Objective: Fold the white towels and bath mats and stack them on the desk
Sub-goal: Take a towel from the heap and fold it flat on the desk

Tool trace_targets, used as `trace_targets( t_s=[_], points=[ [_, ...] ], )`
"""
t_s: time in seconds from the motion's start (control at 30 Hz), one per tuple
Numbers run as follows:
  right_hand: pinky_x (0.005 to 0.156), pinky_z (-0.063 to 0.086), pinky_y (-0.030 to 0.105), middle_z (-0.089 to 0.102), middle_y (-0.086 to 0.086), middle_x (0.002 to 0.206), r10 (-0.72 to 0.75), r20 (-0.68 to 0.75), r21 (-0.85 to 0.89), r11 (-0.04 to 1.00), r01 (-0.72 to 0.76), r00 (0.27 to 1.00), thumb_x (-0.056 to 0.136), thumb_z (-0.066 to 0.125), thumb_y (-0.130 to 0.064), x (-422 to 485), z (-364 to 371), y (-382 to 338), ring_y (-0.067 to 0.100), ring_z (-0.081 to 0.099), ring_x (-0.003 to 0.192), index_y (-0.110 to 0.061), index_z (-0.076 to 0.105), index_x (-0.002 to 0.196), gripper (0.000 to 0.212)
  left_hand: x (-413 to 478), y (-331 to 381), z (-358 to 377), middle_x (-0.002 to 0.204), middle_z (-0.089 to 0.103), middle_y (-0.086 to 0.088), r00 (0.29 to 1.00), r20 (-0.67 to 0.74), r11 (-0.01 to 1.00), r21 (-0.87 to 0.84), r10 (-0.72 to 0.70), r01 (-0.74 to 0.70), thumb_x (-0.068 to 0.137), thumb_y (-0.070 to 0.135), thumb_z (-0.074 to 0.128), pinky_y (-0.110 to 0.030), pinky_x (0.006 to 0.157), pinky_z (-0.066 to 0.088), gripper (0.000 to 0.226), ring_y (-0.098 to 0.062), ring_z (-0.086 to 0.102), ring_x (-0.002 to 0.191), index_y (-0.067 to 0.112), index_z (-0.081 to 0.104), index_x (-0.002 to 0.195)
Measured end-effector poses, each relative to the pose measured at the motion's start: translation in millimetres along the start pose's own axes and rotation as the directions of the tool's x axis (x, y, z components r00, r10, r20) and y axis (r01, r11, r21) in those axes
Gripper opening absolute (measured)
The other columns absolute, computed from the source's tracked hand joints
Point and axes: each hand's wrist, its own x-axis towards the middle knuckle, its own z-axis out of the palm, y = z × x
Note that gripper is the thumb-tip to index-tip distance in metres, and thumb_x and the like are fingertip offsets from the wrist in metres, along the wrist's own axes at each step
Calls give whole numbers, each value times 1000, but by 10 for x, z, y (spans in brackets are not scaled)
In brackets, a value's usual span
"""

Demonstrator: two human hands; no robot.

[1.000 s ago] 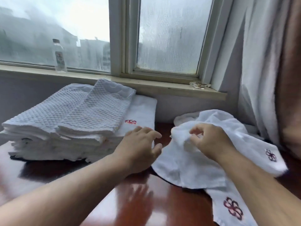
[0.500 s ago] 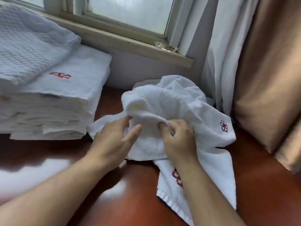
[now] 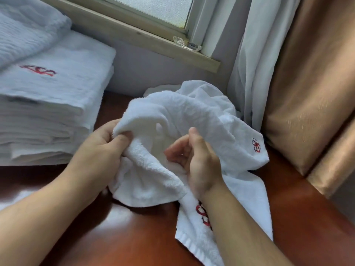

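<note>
A crumpled white towel [image 3: 194, 116] with red embroidered marks lies bunched on the dark red desk [image 3: 123, 237], at the middle of the view. My left hand [image 3: 99, 150] grips a fold at its left edge between thumb and fingers. My right hand [image 3: 196, 160] is turned palm up inside the bunched cloth, its fingers curled around the fabric. One end of the towel trails flat toward the desk's near side under my right forearm. A stack of folded white towels and bath mats [image 3: 48, 104] stands at the left.
A window sill [image 3: 134, 35] runs behind the desk, with a small clear object [image 3: 187, 44] lying on it. White sheer and tan curtains [image 3: 299, 77] hang at the right, close to the towel.
My left hand moved from beside the stack onto the towel and took hold of its edge. My right hand turned palm up in the cloth. The view shifted right and down.
</note>
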Motion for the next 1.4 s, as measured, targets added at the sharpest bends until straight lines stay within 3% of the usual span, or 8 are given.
trace_targets(
  t_s=[0.4, 0.57, 0.7, 0.83, 1.03, 1.13, 1.3, 1.4],
  points=[
    [70, 59, 36, 63, 13, 126, -35, -170, 172, 983, 64, 985, 91, 49, -61, 42, -91, -70, 28, 74, 94, -52, 54, 135, 45, -77, 69, 49, 105, 68, -8, 955, 290, 992, 84, 65, -94, 97, 41, 54, -32, 88, 51, 22, -23, 65, 99, 30, 73, 100],
    [62, 57, 31, 63, 3, 123, -51, -333, 57, 996, 74, 942, 88, 49, -55, 65, -204, -51, 20, 75, 83, -43, 42, 150, 63, -119, 50, 48, 101, 71, 4, 962, 269, 992, 101, 44, -74, 99, 38, 53, -9, 76, 47, 22, -9, 65, 96, 29, 73, 102],
    [71, 58, 31, 70, -14, 115, -161, -400, -94, 986, 134, 902, 89, 48, -42, 80, -243, -30, 15, 73, 98, -34, 55, 141, 53, -98, 72, 18, 108, 74, 16, 996, 30, 996, 21, 81, -82, 106, 37, 45, -18, 85, 51, 28, 5, 65, 105, 39, 73, 107],
    [74, 53, 36, 76, 8, 91, -169, -333, -105, 984, 141, 928, 89, 44, -47, 72, -247, -51, 22, 73, 90, -30, 59, 118, 36, -86, 197, 24, 77, 75, 15, 977, -210, 983, -185, -37, -3, 103, 36, 50, -14, 62, 51, 41, 3, 71, 75, 35, 80, 74],
    [65, 53, 30, 76, 7, 105, -159, -281, -57, 987, 149, 946, 87, 43, -65, 102, -297, -59, 21, 72, 85, -61, 42, 134, 47, -109, 221, 37, 88, 76, 9, 993, -2, 990, -72, 119, -119, 97, 52, 53, -17, 70, 53, 31, 0, 71, 83, 27, 71, 100],
    [68, 54, 31, 72, 5, 112, -124, -317, -36, 992, 119, 940, 89, 47, -59, 100, -279, -54, 21, 72, 87, -47, 54, 135, 48, -125, 165, 38, 103, 73, 2, 948, 201, 957, 101, 247, -271, 87, 69, 52, -20, 79, 53, 54, -10, 70, 96, 25, 66, 115],
    [62, 51, 29, 75, 9, 81, -202, -506, -43, 977, 209, 839, 90, 50, -41, 55, -309, -164, 23, 72, 78, -29, 79, 93, 32, -156, 210, 62, 61, 58, 15, 936, 191, 921, 205, 295, -332, 87, 74, 41, -15, 53, 38, 61, 0, 53, 57, 21, 63, 64],
    [54, 47, 26, 63, 4, 58, -112, -363, 150, 973, 177, 925, 89, 54, -41, -32, -275, -206, 17, 62, 55, -22, 78, 72, 35, -108, 214, 43, 59, 53, -7, 969, 70, 933, 260, 238, -248, 88, 67, 35, -35, 54, 44, 75, -20, 51, 56, -2, 53, 64]
  ],
)
